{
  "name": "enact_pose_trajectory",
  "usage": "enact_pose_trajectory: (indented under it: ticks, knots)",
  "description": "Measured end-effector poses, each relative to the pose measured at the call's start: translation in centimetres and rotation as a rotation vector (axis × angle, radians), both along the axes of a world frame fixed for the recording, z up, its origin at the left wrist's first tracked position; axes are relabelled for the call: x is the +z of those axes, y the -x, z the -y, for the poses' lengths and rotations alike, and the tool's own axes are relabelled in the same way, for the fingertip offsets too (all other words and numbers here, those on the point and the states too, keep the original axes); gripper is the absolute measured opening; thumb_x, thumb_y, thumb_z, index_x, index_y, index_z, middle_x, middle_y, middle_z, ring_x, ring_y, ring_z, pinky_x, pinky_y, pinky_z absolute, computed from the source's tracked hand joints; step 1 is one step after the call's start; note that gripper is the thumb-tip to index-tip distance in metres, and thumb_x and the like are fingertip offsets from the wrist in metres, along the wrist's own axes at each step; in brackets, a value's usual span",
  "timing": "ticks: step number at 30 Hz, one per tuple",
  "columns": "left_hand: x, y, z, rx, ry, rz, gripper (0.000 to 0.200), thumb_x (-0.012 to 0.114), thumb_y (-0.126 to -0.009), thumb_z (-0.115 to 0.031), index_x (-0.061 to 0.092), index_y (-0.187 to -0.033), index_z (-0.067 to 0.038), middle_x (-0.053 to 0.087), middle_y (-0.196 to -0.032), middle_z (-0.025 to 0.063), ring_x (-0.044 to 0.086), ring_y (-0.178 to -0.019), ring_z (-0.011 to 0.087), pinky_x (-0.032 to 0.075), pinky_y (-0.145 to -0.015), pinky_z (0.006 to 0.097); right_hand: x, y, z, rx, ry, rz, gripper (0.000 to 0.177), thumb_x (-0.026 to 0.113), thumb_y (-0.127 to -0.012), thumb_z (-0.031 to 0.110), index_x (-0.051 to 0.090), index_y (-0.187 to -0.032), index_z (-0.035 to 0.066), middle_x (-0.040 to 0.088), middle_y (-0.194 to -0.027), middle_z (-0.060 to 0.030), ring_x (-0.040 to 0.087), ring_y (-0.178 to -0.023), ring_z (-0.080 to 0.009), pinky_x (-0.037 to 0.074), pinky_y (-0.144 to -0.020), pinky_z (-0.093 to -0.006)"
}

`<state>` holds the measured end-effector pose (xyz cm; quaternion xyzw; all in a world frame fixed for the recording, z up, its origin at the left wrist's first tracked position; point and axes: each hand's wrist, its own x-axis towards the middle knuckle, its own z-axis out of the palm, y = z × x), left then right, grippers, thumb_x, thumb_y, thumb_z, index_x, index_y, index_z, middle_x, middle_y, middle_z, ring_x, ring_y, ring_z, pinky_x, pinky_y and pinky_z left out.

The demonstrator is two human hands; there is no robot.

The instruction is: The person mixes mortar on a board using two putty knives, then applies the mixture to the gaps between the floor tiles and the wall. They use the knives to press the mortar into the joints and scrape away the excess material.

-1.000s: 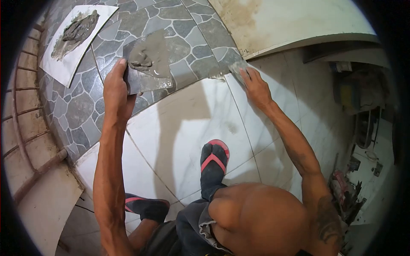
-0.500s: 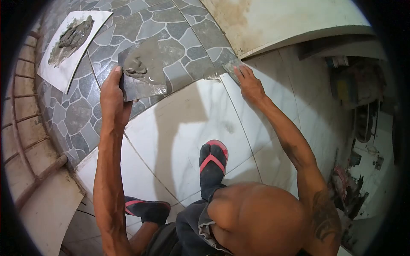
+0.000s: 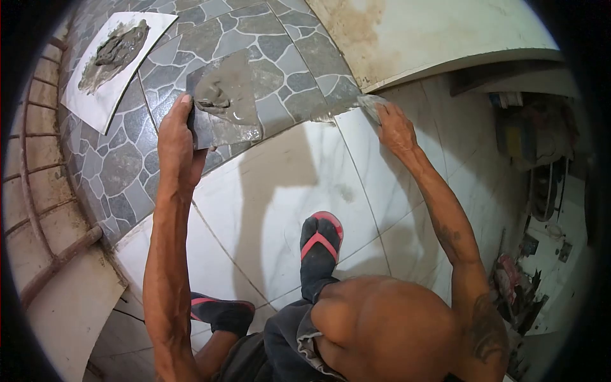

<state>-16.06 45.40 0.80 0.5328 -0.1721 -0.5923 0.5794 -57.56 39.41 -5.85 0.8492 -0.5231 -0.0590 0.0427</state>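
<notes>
My left hand [image 3: 176,137] grips the near edge of a flat dark board [image 3: 202,130], its thumb along the side. A lump of wet grey mortar [image 3: 212,95] sits on the board, with a smeared layer around it. My right hand [image 3: 397,132] is closed round a thin, flat, mortar-smeared scraper [image 3: 371,104]. The scraper's edge is at the seam where the grey stone-patterned tiles [image 3: 267,48] meet the white marbled tiles [image 3: 289,191], close to the wall corner. Fresh grey smears show along that seam.
At the upper left, a white sheet [image 3: 105,114] carries a heap of wet mortar. A rusty metal grille [image 3: 60,258] runs along the left edge. A pale stained wall [image 3: 433,38] rises at upper right, with cluttered items [image 3: 519,280] below it. My sandalled foot [image 3: 318,245] stands on the white tiles.
My right hand and scraper have moved right along the seam, toward the white tiles beside the wall. The left hand still holds the board, and the whole view has shifted slightly.
</notes>
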Motion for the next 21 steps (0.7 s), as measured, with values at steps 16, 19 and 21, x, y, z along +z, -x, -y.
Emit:
enact_pose_trajectory:
  ticks: [16, 19, 21]
  knots:
    - [0.0, 0.4, 0.3, -0.064, 0.037, -0.018, 0.032, 0.046, -0.101, -0.028, 0.057, -0.119, -0.004, 0.065, -0.103, 0.0045, 0.061, -0.085, 0.0132, 0.049, -0.069, 0.0310, -1.8, -0.1, 2.2, -0.020, -0.049, -0.259, 0.027, 0.063, -0.075, 0.002, 0.061, -0.102, -0.002, 0.060, -0.105, -0.0183, 0.061, -0.097, -0.0366, 0.057, -0.077, -0.0435]
    - [-0.9, 0.0, 0.1, -0.092, 0.027, -0.010, 0.034, 0.048, -0.101, -0.030, 0.057, -0.122, -0.004, 0.064, -0.106, 0.0037, 0.061, -0.087, 0.0134, 0.050, -0.071, 0.0309, -3.2, 0.0, 1.0, -0.005, -0.060, -0.240, 0.026, 0.061, -0.077, 0.002, 0.060, -0.103, -0.002, 0.060, -0.104, -0.0178, 0.061, -0.098, -0.0352, 0.057, -0.078, -0.0449]
    - [-0.8, -0.3, 0.2, -0.092, 0.031, -0.001, 0.034, 0.048, -0.101, -0.030, 0.057, -0.122, -0.004, 0.064, -0.106, 0.0037, 0.061, -0.087, 0.0132, 0.050, -0.071, 0.0308, -1.6, 0.0, 1.4, 0.007, -0.142, -0.206, 0.027, 0.060, -0.077, 0.003, 0.060, -0.104, -0.002, 0.060, -0.104, -0.0173, 0.060, -0.099, -0.0346, 0.057, -0.077, -0.0436]
